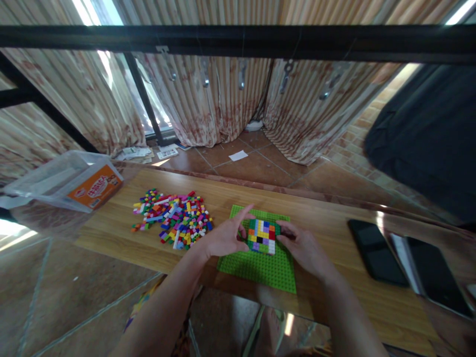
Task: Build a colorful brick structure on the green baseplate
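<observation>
A green baseplate point(266, 270) lies on the wooden table point(327, 218) in front of me. On it stands a small block of many-coloured bricks point(263, 236). My left hand point(226, 235) rests at the block's left side, fingers curled, thumb and forefinger touching its edge. My right hand point(303, 248) is at the block's right side, fingers bent against it. Whether either hand holds a loose brick is hidden. A heap of loose coloured bricks point(173, 218) lies to the left of the baseplate.
A clear plastic box point(67, 181) with an orange label sits at the table's left end. Two dark phones point(375, 250) point(433, 275) lie on the right. Curtains, a tiled floor and a black bar overhead lie beyond the table.
</observation>
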Action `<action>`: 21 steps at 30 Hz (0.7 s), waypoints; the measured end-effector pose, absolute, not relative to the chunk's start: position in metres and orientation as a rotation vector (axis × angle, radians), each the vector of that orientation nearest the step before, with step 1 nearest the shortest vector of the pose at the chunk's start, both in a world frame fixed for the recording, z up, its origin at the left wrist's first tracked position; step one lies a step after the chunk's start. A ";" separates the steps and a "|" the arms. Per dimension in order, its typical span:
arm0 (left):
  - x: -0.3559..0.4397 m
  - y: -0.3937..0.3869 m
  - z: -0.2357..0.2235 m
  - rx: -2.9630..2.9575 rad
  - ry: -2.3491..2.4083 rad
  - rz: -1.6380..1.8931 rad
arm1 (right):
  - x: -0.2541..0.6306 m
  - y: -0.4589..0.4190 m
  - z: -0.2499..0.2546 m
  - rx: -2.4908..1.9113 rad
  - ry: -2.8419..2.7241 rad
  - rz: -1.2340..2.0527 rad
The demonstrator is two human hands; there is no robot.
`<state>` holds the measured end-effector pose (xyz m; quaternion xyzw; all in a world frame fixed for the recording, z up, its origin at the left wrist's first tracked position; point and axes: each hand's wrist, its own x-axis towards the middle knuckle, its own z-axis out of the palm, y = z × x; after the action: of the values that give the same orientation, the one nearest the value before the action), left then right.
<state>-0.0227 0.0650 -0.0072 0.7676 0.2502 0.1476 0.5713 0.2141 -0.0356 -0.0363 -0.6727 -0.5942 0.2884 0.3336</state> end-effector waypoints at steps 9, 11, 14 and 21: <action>-0.023 0.063 -0.009 1.849 0.601 0.373 | 0.210 -0.036 -0.032 -1.730 -1.533 0.722; -0.023 0.063 -0.011 1.863 0.594 0.367 | 0.209 -0.035 -0.033 -1.745 -1.522 0.716; -0.023 0.062 -0.013 1.877 0.589 0.362 | 0.210 -0.034 -0.034 -1.768 -1.516 0.716; -0.024 0.060 -0.011 1.909 0.595 0.368 | 0.213 -0.035 -0.040 -1.787 -1.536 0.728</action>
<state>-0.0240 0.0596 -0.0109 0.7985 0.2489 0.1539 0.5261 0.2128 -0.0349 -0.0396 -0.6837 -0.5876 0.2784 0.3312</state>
